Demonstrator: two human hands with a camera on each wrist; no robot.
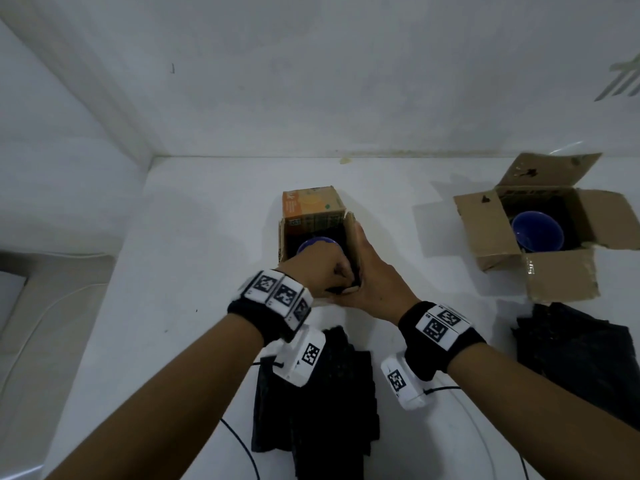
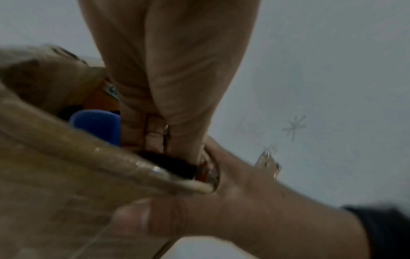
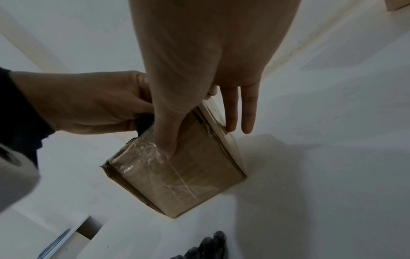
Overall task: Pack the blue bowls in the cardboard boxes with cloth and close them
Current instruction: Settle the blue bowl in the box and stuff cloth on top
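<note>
White counter (image 1: pixel 194 271) against a white wall, dim light. Left to right: left hand (image 1: pixel 317 271) reaches into the small brown cardboard box (image 1: pixel 351 237) at centre, fingers curled and pinching black cloth (image 2: pixel 168 163) at the near inside corner. A round blue bowl (image 1: pixel 317 242) sits inside, rim just showing beyond the knuckles, cloth dark around it. Right hand (image 1: pixel 375 282) lies flat against the box's right outer wall, fingers straight, thumb on the near face; it braces, gripping nothing.

Judgement: step in hand is tucking the cloth down beside the bowl. Push the cloth low into the corner, keep the brace firm so the light box does not slide, and clear fabric off the wall edges before folding flaps.

Second open brown cardboard box (image 1: pixel 498 233), far right, holds another blue bowl (image 1: pixel 536 232), flaps spread. Spare dark folded cloths (image 1: pixel 318 403) lie near the wrists.
</note>
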